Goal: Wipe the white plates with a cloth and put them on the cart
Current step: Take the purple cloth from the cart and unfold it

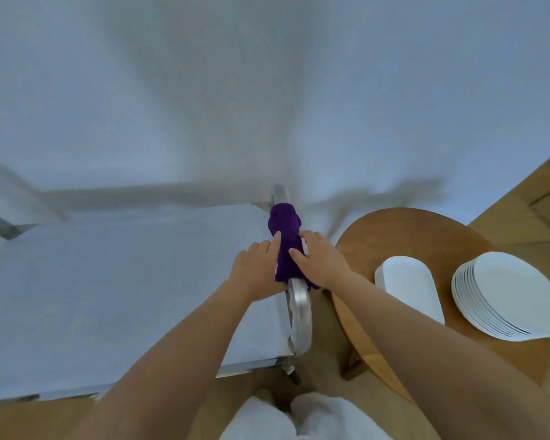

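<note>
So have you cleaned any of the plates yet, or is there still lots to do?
None look done: the cart top shows no plates. Both hands, left and right, are on the purple cloth draped over the cart's handle. Still left: the whole stack of white plates and the white dish beside it on the wooden table.

The cloth (285,239) drapes the cart (108,296) handle, left of the table (404,233) bearing plates (508,296).
</note>
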Demonstrator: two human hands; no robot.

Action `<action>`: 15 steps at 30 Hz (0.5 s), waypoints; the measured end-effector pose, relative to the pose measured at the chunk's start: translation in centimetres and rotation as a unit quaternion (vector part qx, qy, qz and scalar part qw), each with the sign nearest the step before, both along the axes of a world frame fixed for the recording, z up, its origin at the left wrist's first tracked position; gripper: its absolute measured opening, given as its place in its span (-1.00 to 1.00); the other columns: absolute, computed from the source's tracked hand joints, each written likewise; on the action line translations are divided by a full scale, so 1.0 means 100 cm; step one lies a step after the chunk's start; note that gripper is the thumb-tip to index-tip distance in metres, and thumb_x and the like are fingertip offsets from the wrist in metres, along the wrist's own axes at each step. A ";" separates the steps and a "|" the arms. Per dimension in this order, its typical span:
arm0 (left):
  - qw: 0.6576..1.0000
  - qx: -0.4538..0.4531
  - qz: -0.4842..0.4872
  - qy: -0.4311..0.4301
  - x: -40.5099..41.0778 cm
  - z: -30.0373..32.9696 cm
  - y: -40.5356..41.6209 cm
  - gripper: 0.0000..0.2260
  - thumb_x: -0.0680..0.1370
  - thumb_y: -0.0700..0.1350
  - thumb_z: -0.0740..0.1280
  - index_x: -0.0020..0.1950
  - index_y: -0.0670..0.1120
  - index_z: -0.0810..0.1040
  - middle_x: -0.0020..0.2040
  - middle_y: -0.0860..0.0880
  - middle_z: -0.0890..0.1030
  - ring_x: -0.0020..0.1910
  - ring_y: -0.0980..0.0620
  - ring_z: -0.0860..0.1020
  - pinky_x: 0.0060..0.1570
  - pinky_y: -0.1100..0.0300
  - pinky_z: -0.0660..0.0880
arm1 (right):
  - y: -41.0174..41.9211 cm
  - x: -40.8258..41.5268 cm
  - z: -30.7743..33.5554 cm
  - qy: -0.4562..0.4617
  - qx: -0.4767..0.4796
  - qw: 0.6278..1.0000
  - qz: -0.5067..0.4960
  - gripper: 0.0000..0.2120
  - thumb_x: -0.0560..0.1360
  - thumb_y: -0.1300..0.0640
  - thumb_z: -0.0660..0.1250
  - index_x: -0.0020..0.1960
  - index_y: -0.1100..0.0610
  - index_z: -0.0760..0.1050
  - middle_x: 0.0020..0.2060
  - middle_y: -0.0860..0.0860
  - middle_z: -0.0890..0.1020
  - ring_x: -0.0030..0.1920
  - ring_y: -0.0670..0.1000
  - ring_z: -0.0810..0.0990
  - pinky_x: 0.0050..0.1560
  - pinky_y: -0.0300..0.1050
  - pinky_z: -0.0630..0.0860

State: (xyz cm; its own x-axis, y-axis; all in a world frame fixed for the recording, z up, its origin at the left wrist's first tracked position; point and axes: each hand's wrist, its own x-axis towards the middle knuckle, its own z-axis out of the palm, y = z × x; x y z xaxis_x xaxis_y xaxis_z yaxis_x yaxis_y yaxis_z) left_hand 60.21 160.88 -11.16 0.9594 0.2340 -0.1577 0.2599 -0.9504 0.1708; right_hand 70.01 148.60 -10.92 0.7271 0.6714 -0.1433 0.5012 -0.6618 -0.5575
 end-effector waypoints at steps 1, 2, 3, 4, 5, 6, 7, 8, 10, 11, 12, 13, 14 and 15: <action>1.000 0.019 -0.011 -0.017 0.002 -0.004 -0.002 -0.12 0.44 0.23 0.31 0.55 -0.15 -0.05 0.31 -0.08 0.44 0.19 -0.06 0.46 0.06 0.09 0.45 | 0.001 0.003 -0.001 0.001 -0.005 1.000 0.003 -0.60 0.55 -0.06 0.17 0.29 0.14 0.33 0.14 0.09 0.48 0.04 0.06 0.51 0.02 -0.05 0.52; 0.999 0.027 -0.016 -0.027 0.004 -0.008 -0.004 -0.12 0.44 0.23 0.30 0.55 -0.15 -0.06 0.32 -0.08 0.43 0.19 -0.05 0.46 0.07 0.10 0.46 | 0.002 0.007 -0.001 0.004 -0.011 1.000 0.007 -0.60 0.55 -0.06 0.17 0.30 0.14 0.32 0.15 0.09 0.48 0.04 0.06 0.51 0.02 -0.04 0.53; 0.999 0.025 -0.019 -0.032 0.005 -0.012 -0.006 -0.12 0.44 0.22 0.29 0.55 -0.15 -0.08 0.33 -0.08 0.41 0.20 -0.05 0.45 0.09 0.09 0.45 | 0.002 0.010 0.000 0.008 -0.016 1.000 0.012 -0.59 0.55 -0.06 0.17 0.31 0.14 0.31 0.16 0.09 0.48 0.05 0.06 0.51 0.03 -0.02 0.53; 0.999 0.019 -0.021 -0.029 0.006 -0.015 -0.008 -0.11 0.44 0.22 0.30 0.56 -0.15 -0.09 0.35 -0.08 0.39 0.21 -0.05 0.44 0.11 0.08 0.45 | 0.002 0.013 0.000 0.012 -0.020 1.000 0.017 -0.58 0.55 -0.06 0.17 0.32 0.14 0.30 0.17 0.09 0.47 0.06 0.07 0.51 0.03 -0.02 0.53; 0.999 0.016 -0.022 -0.024 0.008 -0.016 -0.008 -0.11 0.44 0.22 0.30 0.56 -0.14 -0.10 0.35 -0.08 0.39 0.21 -0.05 0.44 0.12 0.08 0.45 | 0.003 0.015 0.000 0.016 -0.023 0.999 0.021 -0.58 0.55 -0.06 0.17 0.33 0.13 0.30 0.18 0.09 0.47 0.06 0.07 0.51 0.03 -0.03 0.53; 0.999 0.021 -0.022 -0.022 0.009 -0.017 -0.007 -0.11 0.45 0.21 0.31 0.56 -0.15 -0.09 0.34 -0.08 0.40 0.20 -0.05 0.45 0.12 0.09 0.45 | 0.004 0.017 0.000 0.018 -0.024 0.999 0.024 -0.58 0.55 -0.05 0.17 0.33 0.13 0.29 0.18 0.09 0.47 0.06 0.07 0.51 0.02 -0.04 0.52; 0.999 0.033 -0.020 -0.025 0.009 -0.018 -0.004 -0.13 0.46 0.19 0.32 0.56 -0.15 -0.08 0.32 -0.07 0.42 0.18 -0.04 0.47 0.11 0.10 0.45 | 0.005 0.018 -0.001 0.021 -0.025 0.999 0.027 -0.58 0.55 -0.05 0.17 0.33 0.13 0.29 0.18 0.09 0.47 0.05 0.06 0.51 0.01 -0.05 0.53; 0.998 0.048 -0.021 -0.032 0.010 -0.018 -0.002 -0.18 0.49 0.15 0.31 0.56 -0.15 -0.05 0.29 -0.06 0.46 0.16 -0.03 0.48 0.09 0.12 0.44 | 0.005 0.019 -0.001 0.023 -0.026 0.999 0.031 -0.58 0.55 -0.05 0.17 0.32 0.13 0.29 0.17 0.09 0.47 0.03 0.05 0.51 0.00 -0.06 0.53; 0.997 0.052 -0.032 -0.049 0.010 -0.015 0.004 -0.36 0.55 0.03 0.24 0.54 -0.15 0.09 0.21 -0.05 0.54 0.10 -0.03 0.51 0.04 0.15 0.44 | 0.006 0.020 -0.001 0.026 -0.028 0.999 0.035 -0.59 0.55 -0.04 0.18 0.32 0.13 0.29 0.18 0.08 0.46 0.05 0.05 0.51 0.00 -0.08 0.51; 0.997 0.037 -0.032 -0.065 0.011 -0.012 0.006 -0.48 0.56 -0.03 0.21 0.49 -0.14 0.21 0.15 -0.06 0.58 0.05 -0.03 0.53 0.00 0.15 0.45 | 0.006 0.020 -0.001 0.024 -0.029 0.999 0.035 -0.58 0.55 -0.04 0.17 0.33 0.13 0.29 0.19 0.08 0.46 0.07 0.05 0.50 0.00 -0.10 0.49; 0.996 0.016 -0.022 -0.085 0.011 -0.008 0.007 -0.60 0.57 -0.08 0.18 0.41 -0.12 0.34 0.09 -0.06 0.61 -0.01 -0.04 0.55 -0.06 0.15 0.47 | 0.006 0.020 -0.001 0.020 -0.026 0.999 0.034 -0.58 0.56 -0.05 0.17 0.34 0.13 0.29 0.20 0.08 0.46 0.08 0.05 0.50 0.01 -0.11 0.47; 0.994 -0.007 -0.004 -0.105 0.013 -0.002 0.008 -0.71 0.57 -0.12 0.17 0.28 -0.11 0.46 0.02 -0.06 0.63 -0.07 -0.04 0.55 -0.12 0.15 0.49 | 0.005 0.020 -0.001 0.016 -0.019 0.999 0.031 -0.57 0.57 -0.07 0.15 0.34 0.13 0.29 0.21 0.08 0.46 0.10 0.05 0.49 0.04 -0.11 0.45; 0.992 -0.029 0.017 -0.121 0.016 0.005 0.008 -0.78 0.57 -0.14 0.17 0.15 -0.12 0.52 -0.04 -0.06 0.64 -0.13 -0.04 0.56 -0.16 0.13 0.50 | 0.005 0.020 0.001 0.015 -0.003 0.999 0.029 -0.56 0.58 -0.09 0.12 0.34 0.14 0.30 0.21 0.08 0.46 0.13 0.05 0.47 0.07 -0.12 0.42; 0.989 -0.049 0.039 -0.132 0.019 0.013 0.007 -0.81 0.56 -0.16 0.18 0.06 -0.13 0.55 -0.10 -0.06 0.64 -0.18 -0.04 0.55 -0.21 0.14 0.49 | 0.005 0.019 0.003 0.019 0.021 0.999 0.026 -0.55 0.58 -0.12 0.10 0.34 0.14 0.32 0.22 0.07 0.46 0.16 0.05 0.45 0.10 -0.13 0.38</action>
